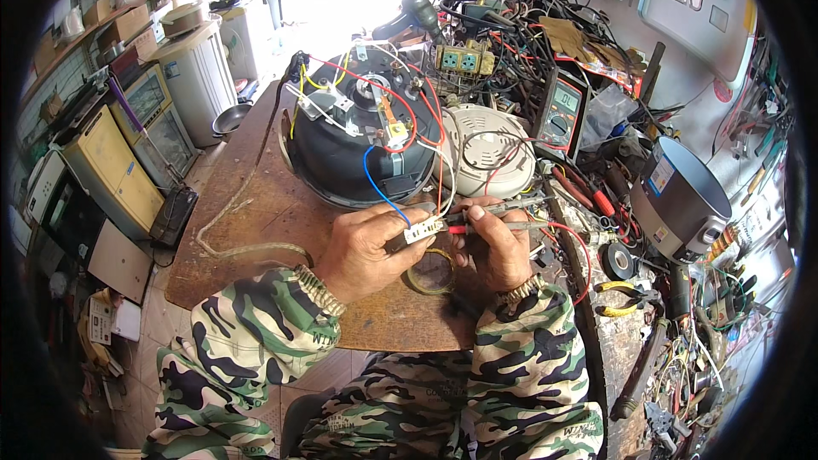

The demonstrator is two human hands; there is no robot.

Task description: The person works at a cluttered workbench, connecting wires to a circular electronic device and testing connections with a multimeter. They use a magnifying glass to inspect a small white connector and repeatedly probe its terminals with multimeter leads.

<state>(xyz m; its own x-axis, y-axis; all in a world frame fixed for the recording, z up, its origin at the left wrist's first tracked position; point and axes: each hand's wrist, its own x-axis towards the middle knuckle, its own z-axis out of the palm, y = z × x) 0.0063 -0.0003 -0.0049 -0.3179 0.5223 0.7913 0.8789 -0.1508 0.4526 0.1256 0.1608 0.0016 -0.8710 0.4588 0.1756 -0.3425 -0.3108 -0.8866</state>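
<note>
My left hand [362, 251] grips a small connector board [423, 229] with blue, red and white wires on it. My right hand [498, 251] has its fingers closed on slim test probes; the red tip [457, 229] of one touches or nearly touches the board. Just beyond my hands sits an upturned black appliance base [336, 153], its parts and coloured wires exposed. Beside it lies a round cream cover [494, 149] with slots. A digital multimeter [558, 115] leans at the right. A ring-shaped object [431, 277] lies on the wooden table below my hands.
The wooden table [226, 247] adjoins a cluttered bench. At right are a metal cooker body [677, 196], black tape [617, 261], yellow-handled pliers [618, 308] and other tools. Tangled cables [520, 25] pile up behind. Old appliances [111, 162] line the left wall.
</note>
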